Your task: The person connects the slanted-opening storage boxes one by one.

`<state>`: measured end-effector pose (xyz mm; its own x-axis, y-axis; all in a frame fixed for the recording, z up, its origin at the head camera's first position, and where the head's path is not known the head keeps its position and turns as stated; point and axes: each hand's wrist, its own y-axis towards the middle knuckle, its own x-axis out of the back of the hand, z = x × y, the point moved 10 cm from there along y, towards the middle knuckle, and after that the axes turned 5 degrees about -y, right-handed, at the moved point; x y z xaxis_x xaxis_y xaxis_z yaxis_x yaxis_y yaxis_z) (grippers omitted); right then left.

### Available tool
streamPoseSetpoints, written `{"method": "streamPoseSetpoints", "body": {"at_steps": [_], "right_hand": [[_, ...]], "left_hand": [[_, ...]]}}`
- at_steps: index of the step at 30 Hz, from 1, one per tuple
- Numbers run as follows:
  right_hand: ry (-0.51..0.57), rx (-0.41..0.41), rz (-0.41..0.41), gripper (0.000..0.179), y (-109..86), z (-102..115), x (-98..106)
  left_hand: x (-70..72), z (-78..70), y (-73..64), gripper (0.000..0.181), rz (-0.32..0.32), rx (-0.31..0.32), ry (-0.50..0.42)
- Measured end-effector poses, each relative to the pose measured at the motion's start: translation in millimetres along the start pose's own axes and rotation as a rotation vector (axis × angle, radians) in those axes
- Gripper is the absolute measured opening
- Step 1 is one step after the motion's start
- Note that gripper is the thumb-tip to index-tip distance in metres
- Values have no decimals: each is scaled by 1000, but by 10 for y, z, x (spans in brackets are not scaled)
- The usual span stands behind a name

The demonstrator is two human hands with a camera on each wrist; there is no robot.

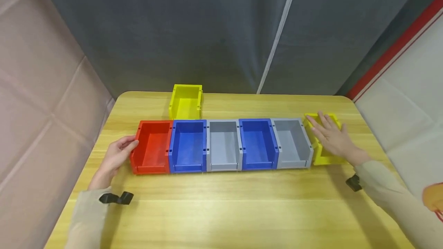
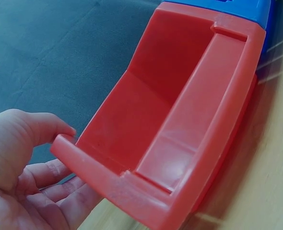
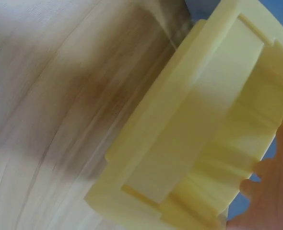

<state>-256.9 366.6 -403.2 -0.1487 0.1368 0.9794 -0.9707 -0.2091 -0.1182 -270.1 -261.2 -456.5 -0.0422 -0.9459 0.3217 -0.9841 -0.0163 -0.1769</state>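
At the left end of a row of bins, my left hand (image 1: 117,155) pinches the side wall of a red storage bin (image 1: 152,147); the left wrist view shows the thumb at the rim and the fingers against the outer side. My right hand (image 1: 330,135) lies with spread, mostly straight fingers over a yellow bin (image 1: 325,160) at the right end. Between them stand a blue bin (image 1: 188,147), a grey bin (image 1: 224,145), a second blue bin (image 1: 257,143) and a second grey bin (image 1: 292,143), side by side with open tops. The right hand hides part of the yellow bin.
Another yellow bin (image 1: 185,103) stands behind the row, near the table's back edge. The wooden table (image 1: 214,210) is bounded by a dark curtain (image 1: 180,30) at the back and pale padded panels (image 1: 41,87) on the left. An orange object (image 1: 433,198) shows at the right edge.
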Motion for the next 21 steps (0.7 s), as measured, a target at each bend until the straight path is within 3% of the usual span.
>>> {"method": "streamPoseSetpoints", "body": {"at_steps": [7,21], "right_hand": [[-7,1,-14,53,-13,2,-99],[-124,-42,-25,55,-48,10,-197]], "left_hand": [[-4,-29,22,55,15,-3,30],[-15,-73,13,53,16,-32,69]]}}
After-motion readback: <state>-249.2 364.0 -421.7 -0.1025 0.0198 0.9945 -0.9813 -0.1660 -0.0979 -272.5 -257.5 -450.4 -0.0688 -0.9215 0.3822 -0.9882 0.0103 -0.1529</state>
